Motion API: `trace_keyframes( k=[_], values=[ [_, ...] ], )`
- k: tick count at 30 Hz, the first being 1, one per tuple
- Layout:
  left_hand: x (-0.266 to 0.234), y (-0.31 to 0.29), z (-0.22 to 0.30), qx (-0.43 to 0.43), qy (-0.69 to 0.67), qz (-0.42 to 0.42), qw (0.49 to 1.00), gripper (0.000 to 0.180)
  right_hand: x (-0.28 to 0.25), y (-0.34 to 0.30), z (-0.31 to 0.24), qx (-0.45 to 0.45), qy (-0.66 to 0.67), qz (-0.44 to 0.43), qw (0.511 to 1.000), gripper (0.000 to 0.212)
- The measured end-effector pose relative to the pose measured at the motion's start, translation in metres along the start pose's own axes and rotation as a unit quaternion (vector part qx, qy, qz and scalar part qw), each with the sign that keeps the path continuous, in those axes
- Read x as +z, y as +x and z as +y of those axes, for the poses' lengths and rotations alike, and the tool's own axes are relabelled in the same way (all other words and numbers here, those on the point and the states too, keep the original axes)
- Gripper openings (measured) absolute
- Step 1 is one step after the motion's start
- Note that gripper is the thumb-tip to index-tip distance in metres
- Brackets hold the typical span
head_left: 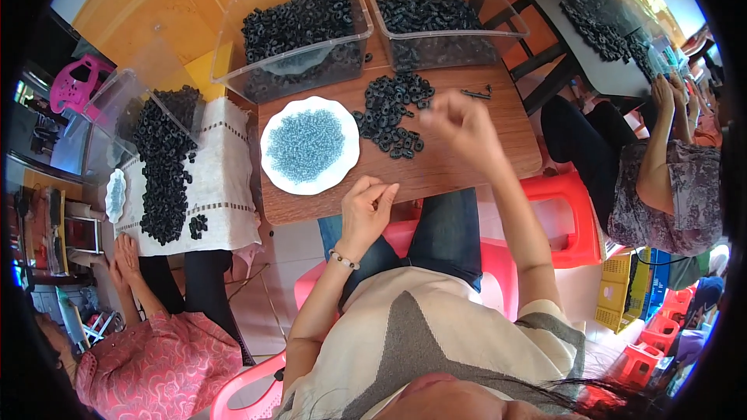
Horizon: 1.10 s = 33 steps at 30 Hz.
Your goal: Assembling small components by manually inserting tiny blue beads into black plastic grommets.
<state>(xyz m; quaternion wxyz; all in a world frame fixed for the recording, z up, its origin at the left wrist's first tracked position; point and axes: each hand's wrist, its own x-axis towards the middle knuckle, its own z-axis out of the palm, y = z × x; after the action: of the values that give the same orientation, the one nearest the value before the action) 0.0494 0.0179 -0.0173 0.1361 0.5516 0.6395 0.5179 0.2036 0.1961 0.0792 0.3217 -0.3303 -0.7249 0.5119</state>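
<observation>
Close to the table's front edge is my left hand [366, 211], its fingers curled and thumb pressed to them; whatever they pinch is hidden. My right hand [463, 131], slightly blurred, hovers over the table just right of a loose pile of small black ring-like parts [389, 109]. Its thumb and fingers are drawn together, and I cannot make out what lies between them. Left of that pile a white scalloped plate [307, 186] holds a heap of tiny pale blue-grey rings [306, 145]. A thin dark piece [478, 94] lies beyond my right hand.
Two clear plastic bins [366, 31] [510, 31] of black parts stand along the back of the brown table [475, 179]. At left, a person's hands [127, 260] rest by a cloth-covered table [226, 179] with more parts. Another person's hands [671, 89] are at the right table.
</observation>
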Motion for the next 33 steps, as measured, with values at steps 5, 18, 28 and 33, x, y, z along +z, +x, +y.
trace_keyframes(
  k=[5, 18, 28, 33],
  values=[
    [0.002, 0.002, -0.005, -0.036, -0.034, -0.009, 0.999, 0.017, -0.045, 0.105, -0.007, -0.118, -0.123, 0.159, 0.972, 0.040],
    [0.005, -0.003, -0.008, -0.014, -0.026, 0.014, 0.999, 0.013, -0.011, 0.054, 0.085, -0.157, -0.321, 0.093, 0.929, 0.017],
    [0.006, -0.006, -0.009, -0.009, -0.018, 0.010, 1.000, 0.010, 0.010, 0.073, 0.096, -0.085, -0.404, 0.099, 0.905, 0.020],
    [0.005, -0.005, -0.009, -0.008, -0.015, 0.008, 1.000, 0.010, 0.010, 0.069, 0.094, -0.084, -0.376, 0.085, 0.919, 0.018]
  ],
)
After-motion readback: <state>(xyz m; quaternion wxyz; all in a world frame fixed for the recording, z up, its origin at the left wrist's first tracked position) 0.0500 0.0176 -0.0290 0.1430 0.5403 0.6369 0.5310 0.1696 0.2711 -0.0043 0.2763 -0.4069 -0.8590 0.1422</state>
